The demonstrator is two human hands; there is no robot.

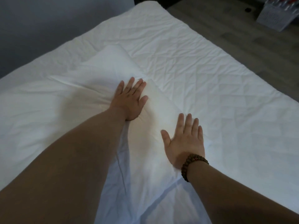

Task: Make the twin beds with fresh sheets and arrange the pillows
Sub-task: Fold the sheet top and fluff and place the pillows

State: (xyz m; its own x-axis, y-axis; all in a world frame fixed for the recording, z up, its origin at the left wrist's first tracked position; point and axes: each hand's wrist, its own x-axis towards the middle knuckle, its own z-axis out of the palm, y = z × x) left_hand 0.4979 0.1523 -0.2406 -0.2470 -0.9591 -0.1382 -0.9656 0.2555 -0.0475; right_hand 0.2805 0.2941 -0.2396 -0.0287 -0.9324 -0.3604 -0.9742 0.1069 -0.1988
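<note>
A bed covered in a white quilted cover fills most of the head view. A white pillow lies on it in the middle, and a second white pillow lies just beyond it. My left hand presses flat on the near pillow's far end, fingers straight. My right hand, with a brown bead bracelet at the wrist, lies flat on the same pillow's right side, fingers spread. Neither hand holds anything.
A grey wall runs along the bed's left side. Wooden floor lies to the right of the bed. A light box-like object stands on the floor at the top right.
</note>
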